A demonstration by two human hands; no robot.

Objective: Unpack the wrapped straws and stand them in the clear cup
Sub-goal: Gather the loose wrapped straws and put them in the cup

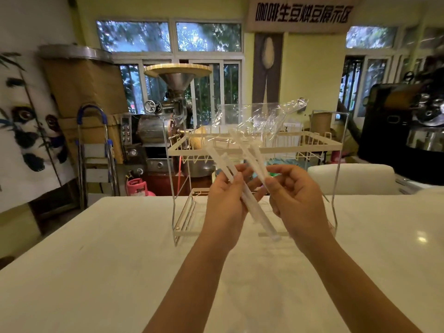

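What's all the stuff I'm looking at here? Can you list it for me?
wrapped straws: a few, whitish, held over the table
plastic bag: one, clear, crumpled above the straws
wire rack: one, cream, standing on the table
table: one, white, foreground
roasting machine: one, metal, behind the table
gas cylinder: one, pink, on the floor
stepladder: one, blue-topped, left
panda painting: one, black and white, far left
left hand: gripping straws
right hand: pinching straws

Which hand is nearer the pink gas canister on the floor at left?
Left. The left hand holds straws over the table, on the side of the pink gas canister; the right hand is farther right.
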